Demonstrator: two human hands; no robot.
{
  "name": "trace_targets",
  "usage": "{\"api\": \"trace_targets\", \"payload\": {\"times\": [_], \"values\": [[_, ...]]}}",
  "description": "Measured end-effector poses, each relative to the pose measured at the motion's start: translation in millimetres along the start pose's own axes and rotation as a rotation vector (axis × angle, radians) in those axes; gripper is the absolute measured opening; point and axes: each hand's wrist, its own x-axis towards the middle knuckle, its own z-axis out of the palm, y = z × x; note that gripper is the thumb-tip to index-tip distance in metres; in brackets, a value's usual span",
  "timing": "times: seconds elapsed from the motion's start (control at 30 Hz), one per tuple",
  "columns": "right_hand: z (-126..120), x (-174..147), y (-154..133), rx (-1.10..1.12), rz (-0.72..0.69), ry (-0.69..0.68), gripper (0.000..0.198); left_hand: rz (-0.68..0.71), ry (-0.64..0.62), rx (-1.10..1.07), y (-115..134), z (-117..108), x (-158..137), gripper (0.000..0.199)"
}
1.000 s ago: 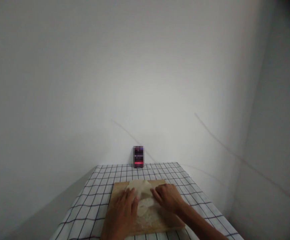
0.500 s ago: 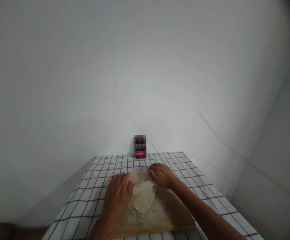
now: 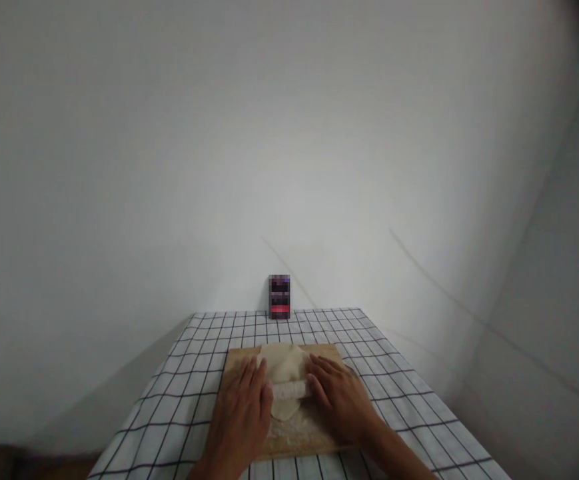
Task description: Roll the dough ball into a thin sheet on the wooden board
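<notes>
A white, floury rolling pin (image 3: 290, 391) lies level across a thin sheet of pale dough (image 3: 282, 360). Beneath the dough is a floured wooden board (image 3: 309, 437). My left hand (image 3: 242, 407) rests over the pin's left end, fingers stretched out and pointing away from me. Over the other end lies my right hand (image 3: 342, 393), its fingers also long and flat. Both palms hide the pin's ends. Dough shows beyond the pin and, in a smaller flap, on the near side.
A black-and-white checked cloth (image 3: 169, 393) covers the table. At its far edge a dark, pixelated upright object (image 3: 280, 297) with a red band stands against the white wall (image 3: 289, 167). Something dark brown (image 3: 4, 460) shows at the lower left.
Both hands and the rolling pin have come nearer to me. The pin was slanted and is now level. My right hand has flattened out from a more curled pose, and the board sits straighter.
</notes>
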Motion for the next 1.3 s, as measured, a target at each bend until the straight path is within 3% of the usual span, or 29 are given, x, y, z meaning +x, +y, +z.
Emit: {"api": "trace_targets", "payload": {"times": [0.27, 0.5, 0.73, 1.1, 1.2, 1.3], "values": [[-15, 82, 5, -0.139, 0.083, -0.127, 0.054, -0.054, -0.111, 0.214, -15, 5, 42, 0.041], [8, 112, 34, -0.078, 0.059, -0.241, 0.051, -0.119, -0.241, 0.148, -17, -12, 64, 0.032], [15, 89, 40, -0.011, 0.001, -0.157, 0.049, -0.251, -0.205, 0.167, 4, -30, 74, 0.047], [6, 0, 12, -0.02, -0.025, 0.066, 0.048, 0.005, 0.075, 0.068, 1, -2, 17, 0.048], [5, 6, 13, -0.01, -0.034, 0.026, 0.049, 0.004, 0.065, 0.095, 3, -2, 16, 0.048], [5, 33, 20, 0.003, -0.024, -0.063, 0.051, -0.03, 0.031, 0.14, 6, -8, 26, 0.048]]}}
